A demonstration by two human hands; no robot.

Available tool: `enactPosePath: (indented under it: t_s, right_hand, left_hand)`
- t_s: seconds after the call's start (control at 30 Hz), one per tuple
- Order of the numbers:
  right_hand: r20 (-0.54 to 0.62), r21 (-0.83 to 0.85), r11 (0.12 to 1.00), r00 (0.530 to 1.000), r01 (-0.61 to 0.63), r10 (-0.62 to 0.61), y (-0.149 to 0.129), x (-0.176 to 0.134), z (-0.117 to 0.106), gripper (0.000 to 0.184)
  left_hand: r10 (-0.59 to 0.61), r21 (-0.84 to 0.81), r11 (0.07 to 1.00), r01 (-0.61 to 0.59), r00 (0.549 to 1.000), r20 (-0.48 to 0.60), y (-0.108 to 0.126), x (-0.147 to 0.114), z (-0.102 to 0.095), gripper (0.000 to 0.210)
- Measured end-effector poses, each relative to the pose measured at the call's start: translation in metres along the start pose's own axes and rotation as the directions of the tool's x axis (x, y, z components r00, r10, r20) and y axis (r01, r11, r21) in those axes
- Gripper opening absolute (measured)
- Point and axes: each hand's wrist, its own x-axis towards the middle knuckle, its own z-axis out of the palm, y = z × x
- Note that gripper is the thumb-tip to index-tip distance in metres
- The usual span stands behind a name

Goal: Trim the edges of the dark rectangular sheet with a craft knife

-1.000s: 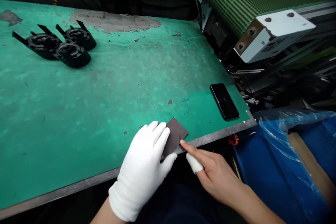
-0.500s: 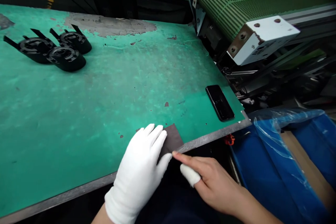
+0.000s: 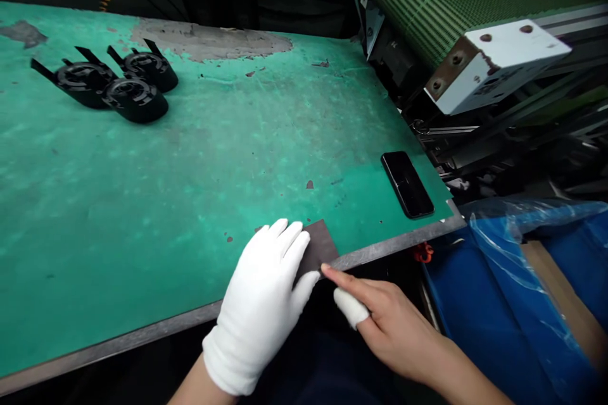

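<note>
My left hand [image 3: 266, 304], in a white glove, lies flat at the table's front edge with its fingers stretched out. It presses on a dark grey-brown flat sheet [image 3: 320, 245], part of which is hidden under the glove. My right hand [image 3: 387, 316] is bare except for a white cover on the thumb. Its index finger is stretched out, and the tip touches the sheet's front edge beside my left thumb. The other fingers of the right hand are mostly hidden below, and nothing shows in its grasp.
The green table top [image 3: 204, 158] has a metal front edge. A black phone [image 3: 407, 185] lies near its right corner. Several black round parts [image 3: 137, 101] with upright prongs stand at the left. A green conveyor belt [image 3: 427, 0] is at back right, above a plastic-lined blue bin [image 3: 484, 285].
The whole view has shifted slightly, so the table and things appear further right. My right index fingertip has slid a little along the sheet's edge; my left hand stays on the sheet.
</note>
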Motion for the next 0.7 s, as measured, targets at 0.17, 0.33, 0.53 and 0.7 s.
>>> enactPosePath:
  t_s: [0.17,0.33,0.53,0.7]
  right_hand:
    - [-0.104,-0.017,1.0,0.995,-0.002,0.001,0.0013,-0.0001,0.0008,0.068]
    - [0.017,0.013,0.999,0.999,0.03,-0.03,0.0009,-0.0008,-0.0023,0.067]
    - [-0.093,-0.086,0.996,0.996,0.005,-0.013,0.0005,-0.0018,0.0014,0.069]
    - [-0.099,-0.132,0.991,0.995,-0.002,-0.011,0.0012,-0.0001,0.0027,0.071]
  left_hand:
    - [-0.005,-0.001,1.0,0.005,0.999,-0.038,-0.0001,-0.0009,0.0002,0.047]
    - [-0.007,-0.001,1.0,0.007,1.0,-0.018,0.0006,0.0011,0.0004,0.046]
    - [0.004,-0.003,1.0,-0.004,0.999,-0.036,0.001,0.001,0.0002,0.046]
    - [0.001,-0.001,1.0,-0.001,0.999,-0.047,0.0002,0.0013,0.0003,0.047]
